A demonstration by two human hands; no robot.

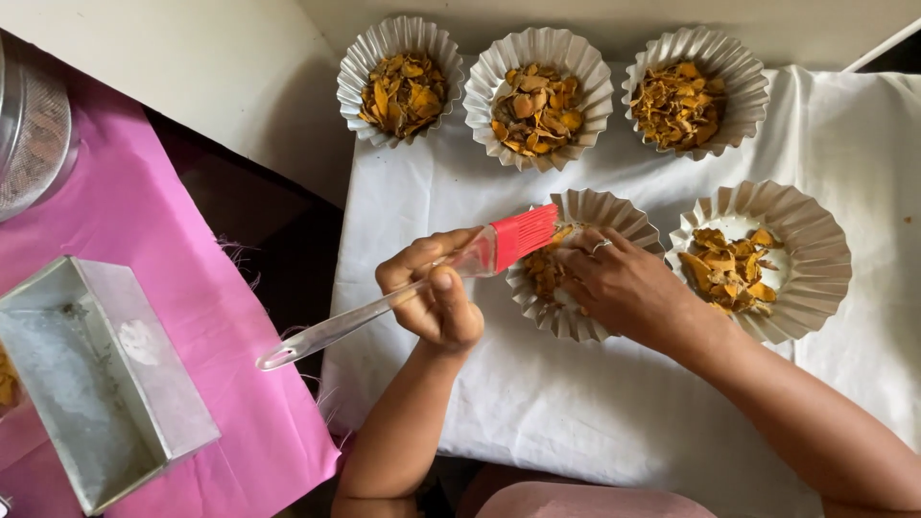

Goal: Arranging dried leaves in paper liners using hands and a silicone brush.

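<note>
My left hand [434, 295] grips a silicone pastry brush [403, 288] with a clear handle and red bristles; the bristles reach the rim of a fluted white paper plate [614, 213] holding dried yellow-orange slices [549, 269]. My right hand [619, 283], a ring on one finger, lies flat over that plate and touches the slices. A second fluted plate [815, 249] with the same slices sits just right of it.
Three more fluted plates of dried slices [400, 82] [538, 96] [696, 91] line the far edge of the white cloth [595, 403]. On the pink cloth [144, 221] at left stand a rectangular metal tin [96, 374] and a mesh sieve [34, 125].
</note>
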